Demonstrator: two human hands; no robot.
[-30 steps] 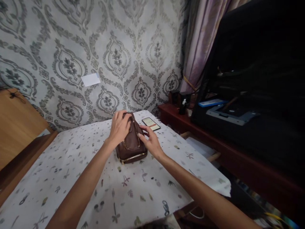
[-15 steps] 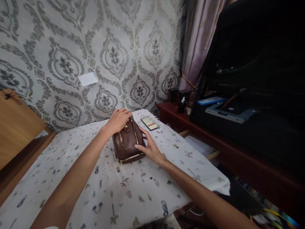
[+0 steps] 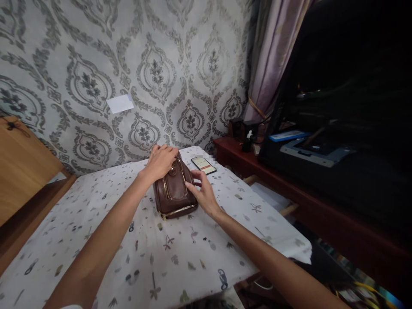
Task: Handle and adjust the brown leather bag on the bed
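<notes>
The left hand (image 3: 160, 162) closes over the far end of the brown leather bag (image 3: 174, 191); the right hand (image 3: 202, 194), fingers open, presses its right side on the tabletop (image 3: 96, 231).

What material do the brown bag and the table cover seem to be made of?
The brown bag looks like leather or imitation leather: a smooth surface with a soft shine, and gold-coloured zips. The table cover looks like thin printed cloth or paper: matte white, with small motifs and slight wrinkles.

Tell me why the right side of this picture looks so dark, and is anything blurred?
In the head view, light falls on the wallpaper and the tablecloth, while the black cabinet at right sinks into shadow. The brown bag under the left hand and right hand is sharp; a small pixelated patch sits beside the phone. Edges bend outward.
</notes>
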